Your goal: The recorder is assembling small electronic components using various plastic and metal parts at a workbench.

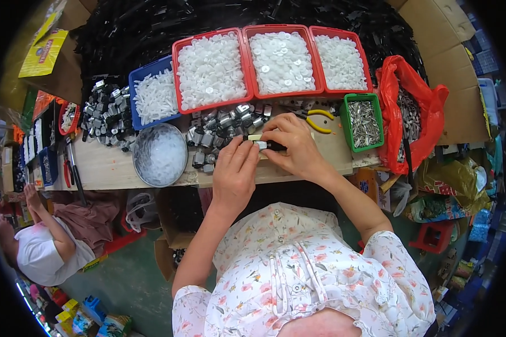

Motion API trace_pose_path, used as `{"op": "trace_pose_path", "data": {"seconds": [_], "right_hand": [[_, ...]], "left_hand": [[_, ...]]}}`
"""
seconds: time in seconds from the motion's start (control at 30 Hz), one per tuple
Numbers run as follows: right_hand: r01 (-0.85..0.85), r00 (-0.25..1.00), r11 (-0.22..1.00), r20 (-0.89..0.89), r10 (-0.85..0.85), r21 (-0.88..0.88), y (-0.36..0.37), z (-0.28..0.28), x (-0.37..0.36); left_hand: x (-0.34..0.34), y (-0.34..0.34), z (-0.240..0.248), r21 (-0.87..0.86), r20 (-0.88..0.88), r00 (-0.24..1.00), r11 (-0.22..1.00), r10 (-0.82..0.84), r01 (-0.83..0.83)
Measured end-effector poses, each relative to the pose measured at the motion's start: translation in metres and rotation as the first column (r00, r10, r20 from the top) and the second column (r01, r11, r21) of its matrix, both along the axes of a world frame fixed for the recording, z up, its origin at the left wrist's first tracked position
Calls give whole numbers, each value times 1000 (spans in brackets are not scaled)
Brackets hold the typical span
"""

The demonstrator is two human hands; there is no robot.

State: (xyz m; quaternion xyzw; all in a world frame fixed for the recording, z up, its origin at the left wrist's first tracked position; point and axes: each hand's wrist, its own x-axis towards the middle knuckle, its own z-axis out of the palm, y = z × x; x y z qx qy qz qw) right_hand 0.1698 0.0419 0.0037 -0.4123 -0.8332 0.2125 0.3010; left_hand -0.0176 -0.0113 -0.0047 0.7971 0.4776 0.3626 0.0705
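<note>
My left hand (pixel 236 168) and my right hand (pixel 295 147) meet over the front of the wooden bench (pixel 109 168). Between their fingertips is a small silver part with a black end (pixel 262 145), which my right fingers pinch from above and the side. My left fingers are bent close together at its left end; what they grip is mostly hidden. Just beyond and left of the hands lies a heap of silver metal pieces with black ends (pixel 230 119). A round metal bowl of whitish material (pixel 160 154) stands to the left.
Red trays (pixel 246 62) of white plastic pieces and a blue tray (pixel 132 92) line the back. Yellow-handled pliers (pixel 320 121), a green basket (pixel 348 121) of metal pins and a red bag (pixel 387 101) are to the right. Another person (pixel 50 247) sits at left.
</note>
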Motion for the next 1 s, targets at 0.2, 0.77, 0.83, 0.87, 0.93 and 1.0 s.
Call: {"op": "trace_pose_path", "data": {"seconds": [0.2,0.77,0.83,0.87,0.93,1.0], "right_hand": [[-6,999,1000,-52,5,-29,4,-4,2],[504,840,845,127,-528,180,-6,37,162],[552,782,813,222,-582,187,-5,31,172],[543,776,812,241,-582,211,-3,23,174],[536,766,811,268,-584,237,1,20,175],[530,773,819,271,-573,219,3,22,173]], "left_hand": [[-1,1,-11,86,-275,961,996,33,-10],[-14,45,36,46,-37,998,997,58,-56],[-25,74,46,76,-44,994,993,99,-95],[-30,88,49,102,-49,988,985,145,-140],[-36,116,49,137,-47,988,980,150,-143],[-35,140,47,171,-42,987,975,154,-145]]}}
